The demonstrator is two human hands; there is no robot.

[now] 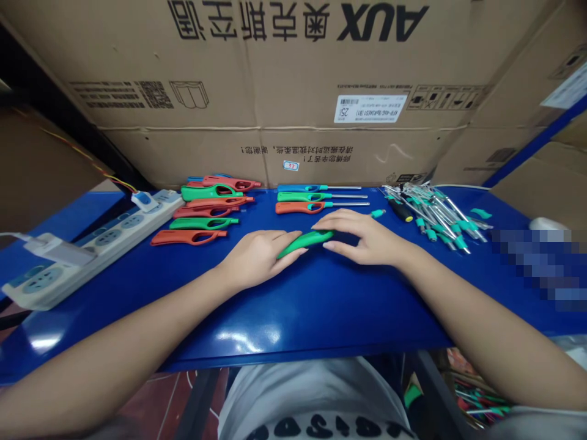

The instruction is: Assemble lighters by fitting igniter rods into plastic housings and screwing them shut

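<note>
A green lighter handle [305, 242] is held low over the blue table, tilted up to the right. My left hand [257, 260] wraps round its rear end. At the front end, the thumb and fingers of my right hand [367, 239] close on it from both sides. Behind my right hand a teal-collared piece [378, 213] pokes out; whether the hand holds it or it lies on the table, I cannot tell. Beyond my hands lie three lighters with metal tubes: blue [298, 188], green [293, 197] and orange [293, 208].
Several red and green lighter handles [192, 237] lie at left beside a white power strip [92, 256]. To the right is a pile of metal tubes with teal collars [440, 214], plus a black-and-yellow screwdriver [401, 209]. A large cardboard sheet [293, 104] stands along the table's back [220, 318].
</note>
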